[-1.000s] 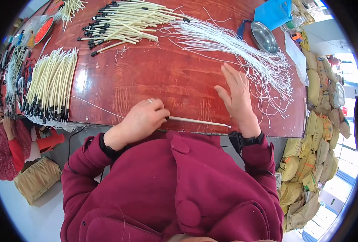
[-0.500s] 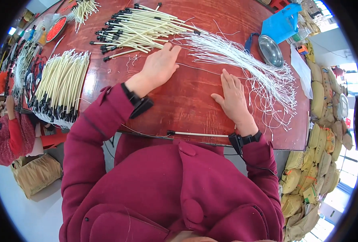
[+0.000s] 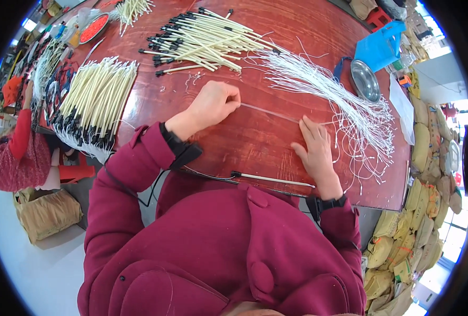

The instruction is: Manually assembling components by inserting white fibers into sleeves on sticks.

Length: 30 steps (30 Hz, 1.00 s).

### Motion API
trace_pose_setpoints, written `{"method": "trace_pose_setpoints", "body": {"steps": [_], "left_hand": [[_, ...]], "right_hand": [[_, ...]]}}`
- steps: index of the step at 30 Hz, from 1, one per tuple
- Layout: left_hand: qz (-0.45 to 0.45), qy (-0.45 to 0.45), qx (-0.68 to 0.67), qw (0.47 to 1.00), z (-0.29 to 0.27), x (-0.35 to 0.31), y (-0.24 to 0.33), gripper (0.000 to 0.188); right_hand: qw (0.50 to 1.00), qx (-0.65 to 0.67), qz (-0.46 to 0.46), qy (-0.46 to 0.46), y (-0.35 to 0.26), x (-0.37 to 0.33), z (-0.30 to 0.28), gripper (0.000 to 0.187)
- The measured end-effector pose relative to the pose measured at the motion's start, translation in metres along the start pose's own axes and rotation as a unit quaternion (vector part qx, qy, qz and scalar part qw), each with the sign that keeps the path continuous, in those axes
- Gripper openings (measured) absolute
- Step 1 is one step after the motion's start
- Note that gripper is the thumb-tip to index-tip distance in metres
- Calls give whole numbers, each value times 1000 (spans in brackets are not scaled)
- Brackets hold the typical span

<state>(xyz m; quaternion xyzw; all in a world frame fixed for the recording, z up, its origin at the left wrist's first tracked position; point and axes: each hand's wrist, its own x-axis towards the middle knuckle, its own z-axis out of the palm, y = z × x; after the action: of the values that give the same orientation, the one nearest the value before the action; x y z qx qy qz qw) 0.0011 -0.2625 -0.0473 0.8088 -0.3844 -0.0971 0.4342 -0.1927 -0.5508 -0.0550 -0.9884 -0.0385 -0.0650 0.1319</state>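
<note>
My left hand [image 3: 212, 104] is closed in a pinch on one end of a thin white cord [image 3: 270, 112], a little above the red table. The cord runs taut to the right and passes at the fingertips of my right hand [image 3: 316, 147]. That hand lies low over the table, its fingers stretched out and thumb apart. Beyond it spreads a loose bundle of white cords [image 3: 318, 80]. A pile of cream tubes with black end pieces [image 3: 213, 41] lies beyond my left hand. One such tube [image 3: 276, 179] rests along the near table edge, with its black end to the left.
More cream tubes [image 3: 99, 89] stand in a neat row at the left. A metal bowl [image 3: 365, 81] and a blue container [image 3: 378, 47] sit at the far right. A dish of red bits [image 3: 95, 28] is far left. Another person [image 3: 20, 158] sits at left; stacked sacks [image 3: 397, 231] line the right.
My left hand has gone from loosely spread to a pinch on the cord, drawing it straight and nearer to me. My right hand stays stretched out beside the cord. The whole view has shifted slightly.
</note>
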Motion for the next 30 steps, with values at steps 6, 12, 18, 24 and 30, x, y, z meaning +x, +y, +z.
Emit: {"method": "trace_pose_setpoints", "body": {"steps": [6, 12, 18, 24, 30], "left_hand": [[-10, 26, 199, 980, -24, -61, -13, 12], [-39, 2, 208, 977, -51, -53, -3, 15], [101, 94, 345, 928, -65, 30, -32, 17], [190, 34, 478, 857, -71, 65, -56, 13], [268, 36, 448, 852, -86, 73, -56, 19]], "right_hand": [[999, -17, 29, 12, 1, -51, -8, 59], [996, 17, 72, 44, 0, -57, -8, 48], [997, 29, 59, 46, 3, -55, -7, 46], [994, 40, 80, 68, 0, -57, -3, 44], [993, 38, 82, 69, 0, -59, -1, 44]]}}
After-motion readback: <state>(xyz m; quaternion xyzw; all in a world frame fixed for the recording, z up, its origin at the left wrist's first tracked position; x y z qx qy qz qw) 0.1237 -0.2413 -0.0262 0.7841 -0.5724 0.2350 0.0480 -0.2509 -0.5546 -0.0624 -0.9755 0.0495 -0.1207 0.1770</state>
